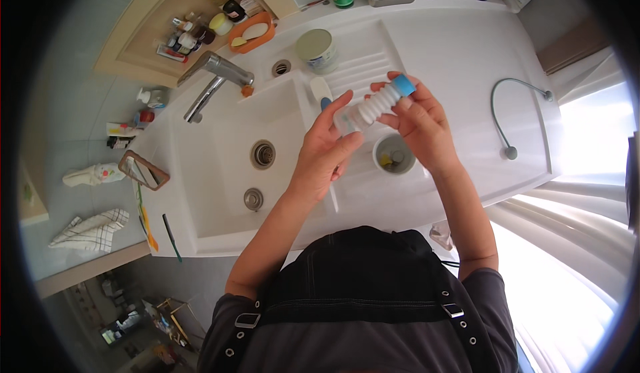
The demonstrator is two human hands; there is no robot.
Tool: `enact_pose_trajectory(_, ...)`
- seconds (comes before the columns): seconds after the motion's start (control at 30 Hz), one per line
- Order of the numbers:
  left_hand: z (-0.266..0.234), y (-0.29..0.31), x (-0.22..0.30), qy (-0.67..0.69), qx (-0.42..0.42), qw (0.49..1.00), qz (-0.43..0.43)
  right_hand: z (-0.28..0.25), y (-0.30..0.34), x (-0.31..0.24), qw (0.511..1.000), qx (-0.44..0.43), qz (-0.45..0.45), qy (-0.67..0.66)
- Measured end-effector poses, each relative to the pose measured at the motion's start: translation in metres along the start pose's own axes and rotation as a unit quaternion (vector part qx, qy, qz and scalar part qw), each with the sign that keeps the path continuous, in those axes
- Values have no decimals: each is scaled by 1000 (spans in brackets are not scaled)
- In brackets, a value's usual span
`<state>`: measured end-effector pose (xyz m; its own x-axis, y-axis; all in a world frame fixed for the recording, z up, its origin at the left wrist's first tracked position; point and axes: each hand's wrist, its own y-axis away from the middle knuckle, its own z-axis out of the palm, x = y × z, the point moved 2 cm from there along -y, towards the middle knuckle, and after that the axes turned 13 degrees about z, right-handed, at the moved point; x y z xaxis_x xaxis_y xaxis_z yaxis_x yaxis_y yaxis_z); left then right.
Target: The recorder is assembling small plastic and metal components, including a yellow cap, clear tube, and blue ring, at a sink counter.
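I hold a white ribbed tube (pixel 377 106) slantwise over the divider between the sink basin and the ribbed drainboard. It has a blue cap-like end and a clear, see-through end. My right hand (pixel 425 121) grips it near the blue end, fingers behind and thumb in front. The clear end lies between the thumb and fingers of my left hand (pixel 323 152). Just below the tube stands a small white cup (pixel 394 154) with a few small things inside, one yellowish. Beside my left fingertips lies a white object with a blue end (pixel 321 90), partly hidden.
A chrome faucet (pixel 223 73) reaches over the white sink basin (pixel 220 173). A round lidded tub (pixel 317 48) stands behind my hands. An orange soap dish (pixel 252 33) and several jars fill the back-left niche. A thin curved hose (pixel 497 110) lies at right, near white curtains (pixel 567 220).
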<state>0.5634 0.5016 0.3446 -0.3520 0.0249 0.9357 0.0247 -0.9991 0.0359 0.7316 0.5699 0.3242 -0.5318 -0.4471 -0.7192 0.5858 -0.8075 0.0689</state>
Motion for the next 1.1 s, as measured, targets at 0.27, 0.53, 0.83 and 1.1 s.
enact_pose_trajectory(0.27,-36,36,17,-71,-46,982,167,71,18,31,986,40,-43,154)
enact_pose_trajectory(0.53,-107,87,51,-155,34,969,192,164,13,95,954,98,-113,261)
enact_pose_trajectory(0.83,-188,131,66,-49,-1,984,169,219,-1,142,963,63,-34,259)
enact_pose_trajectory(1.1,-198,141,60,-35,-43,986,159,218,8,159,980,92,39,175)
